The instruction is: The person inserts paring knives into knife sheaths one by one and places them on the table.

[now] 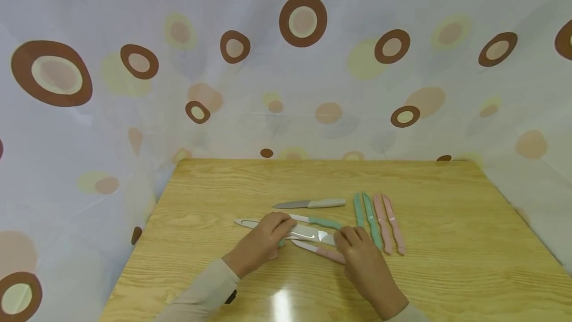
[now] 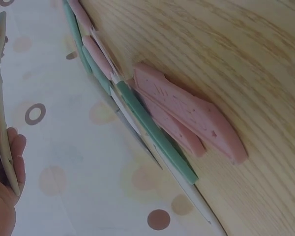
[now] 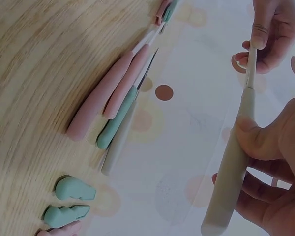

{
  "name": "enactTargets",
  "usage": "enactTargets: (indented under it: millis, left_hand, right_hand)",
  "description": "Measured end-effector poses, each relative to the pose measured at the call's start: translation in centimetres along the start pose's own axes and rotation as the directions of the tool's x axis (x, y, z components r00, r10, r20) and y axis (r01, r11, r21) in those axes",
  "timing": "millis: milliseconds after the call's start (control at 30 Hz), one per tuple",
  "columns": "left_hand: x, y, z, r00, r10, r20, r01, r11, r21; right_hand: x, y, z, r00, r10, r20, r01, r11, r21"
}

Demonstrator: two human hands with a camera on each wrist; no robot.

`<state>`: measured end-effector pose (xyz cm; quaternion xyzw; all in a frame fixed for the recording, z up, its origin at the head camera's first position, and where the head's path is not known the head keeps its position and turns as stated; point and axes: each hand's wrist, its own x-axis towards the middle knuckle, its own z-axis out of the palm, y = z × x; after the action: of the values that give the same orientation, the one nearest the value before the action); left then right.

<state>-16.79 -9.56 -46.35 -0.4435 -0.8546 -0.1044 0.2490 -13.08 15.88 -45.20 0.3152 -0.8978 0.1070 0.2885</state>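
Observation:
My left hand (image 1: 263, 237) pinches a white blade sheath (image 1: 303, 232), whose tip sticks out to the left of the fingers. In my right hand (image 1: 364, 257) is the pale handle (image 3: 226, 189) of a knife, thumb on one side and fingers on the other. Handle and sheath form one line above the table, with the blade in the sheath. Under and beyond the hands lie a green-handled knife (image 1: 323, 222), a pink-handled knife (image 1: 329, 253) and a white-handled knife with a grey blade (image 1: 290, 204). The left wrist view shows pink sheaths (image 2: 191, 113) and a green sheath (image 2: 157, 132).
Green knives (image 1: 369, 212) and pink knives (image 1: 393, 225) stand in a side-by-side row just right of the right hand. The wooden table (image 1: 456, 212) ends at a patterned cloth (image 1: 313, 73) behind and at both sides.

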Motion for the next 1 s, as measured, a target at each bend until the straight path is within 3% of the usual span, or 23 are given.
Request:
enactTargets:
  millis: [433, 500, 567, 733, 933, 1000]
  left_hand:
    - [0.1, -1.1, -0.3, 0.998, 0.022, 0.06, -0.012, 0.988, -0.153]
    - [0.3, -1.5, -0.3, 0.997, -0.01, 0.083, 0.024, 0.986, -0.164]
    - [0.3, -2.2, -0.4, 0.991, -0.081, 0.104, 0.099, 0.978, -0.183]
    - [-0.3, -4.9, -0.7, 0.956, -0.271, 0.11, 0.289, 0.934, -0.21]
    - [-2.3, -6.6, -0.4, 0.933, -0.33, 0.145, 0.347, 0.931, -0.114]
    - [-2.9, -6.8, -0.2, 0.925, -0.342, 0.165, 0.36, 0.929, -0.092]
  right_hand:
    - [-0.1, -0.2, 0.1, 0.992, 0.106, 0.066, -0.109, 0.993, 0.042]
    - [-0.3, 0.2, 0.2, 0.989, 0.124, 0.082, -0.128, 0.991, 0.037]
    - [-0.5, 0.6, 0.3, 0.979, 0.172, 0.106, -0.177, 0.984, 0.039]
    - [-1.4, 2.5, -0.2, 0.924, 0.351, 0.149, -0.362, 0.931, 0.049]
    - [-2.9, 6.5, -1.3, 0.854, 0.499, 0.147, -0.509, 0.86, 0.041]
    - [-3.4, 7.9, -1.5, 0.818, 0.556, 0.152, -0.566, 0.823, 0.036]
